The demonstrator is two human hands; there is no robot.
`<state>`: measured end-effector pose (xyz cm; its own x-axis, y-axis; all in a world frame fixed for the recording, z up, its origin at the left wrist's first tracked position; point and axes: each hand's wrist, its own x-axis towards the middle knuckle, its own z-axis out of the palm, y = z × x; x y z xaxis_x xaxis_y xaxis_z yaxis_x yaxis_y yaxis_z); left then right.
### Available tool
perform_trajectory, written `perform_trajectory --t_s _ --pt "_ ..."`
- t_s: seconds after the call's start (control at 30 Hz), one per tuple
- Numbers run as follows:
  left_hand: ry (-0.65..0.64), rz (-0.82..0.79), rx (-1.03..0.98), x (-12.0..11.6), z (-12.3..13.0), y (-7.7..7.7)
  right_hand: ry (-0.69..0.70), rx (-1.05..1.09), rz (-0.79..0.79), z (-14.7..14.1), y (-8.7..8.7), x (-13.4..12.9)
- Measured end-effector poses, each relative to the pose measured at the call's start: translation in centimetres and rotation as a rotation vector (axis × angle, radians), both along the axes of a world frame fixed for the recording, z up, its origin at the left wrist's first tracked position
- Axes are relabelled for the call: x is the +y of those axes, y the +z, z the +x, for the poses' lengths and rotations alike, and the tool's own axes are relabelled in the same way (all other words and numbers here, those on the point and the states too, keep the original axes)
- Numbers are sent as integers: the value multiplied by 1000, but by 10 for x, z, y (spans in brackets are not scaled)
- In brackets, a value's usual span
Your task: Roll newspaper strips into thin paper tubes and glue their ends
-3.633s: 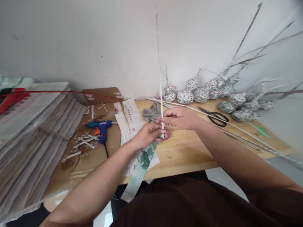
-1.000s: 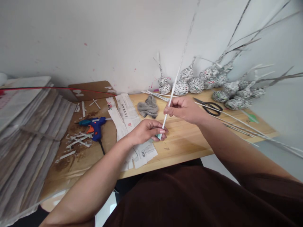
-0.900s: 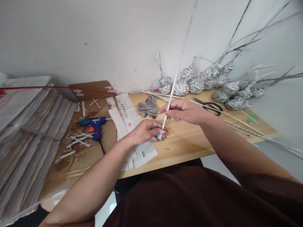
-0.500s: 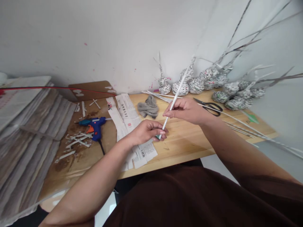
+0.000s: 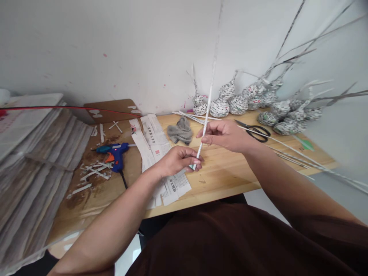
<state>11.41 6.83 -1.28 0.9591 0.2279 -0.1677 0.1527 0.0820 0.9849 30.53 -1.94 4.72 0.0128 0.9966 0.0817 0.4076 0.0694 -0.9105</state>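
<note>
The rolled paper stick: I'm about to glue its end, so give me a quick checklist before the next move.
1. Left hand pinches the lower end of the rolled paper stick: ok.
2. Right hand grips it higher up: ok.
3. Stick straight, no kink: ok as far as visible; top runs out of view.
4. Loose end fully wound: cannot tell, fingers cover it.
5. Glue gun on the table to the left, untouched: ok.
6. Scissors lie apart from both hands: ok.
</note>
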Motion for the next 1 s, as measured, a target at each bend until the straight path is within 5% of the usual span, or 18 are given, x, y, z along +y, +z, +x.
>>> perform_trajectory --t_s 0.1,0.3,0.47,0.63,1.0 --pt "-10 -6 1 0 0 0 96 15 -50 0 2 -1" --pt "-38 -14 4 -1 -2 3 -3 57 16 1 -2 0" --pt "-56 -18 -5 -2 -2 2 107 112 -55 4 -5 1" --pt "-58 -24 7 -2 -3 1 -66 150 30 2 -5 1" --pt "-43 -37 -2 -2 -1 -2 -33 57 29 2 0 -2"
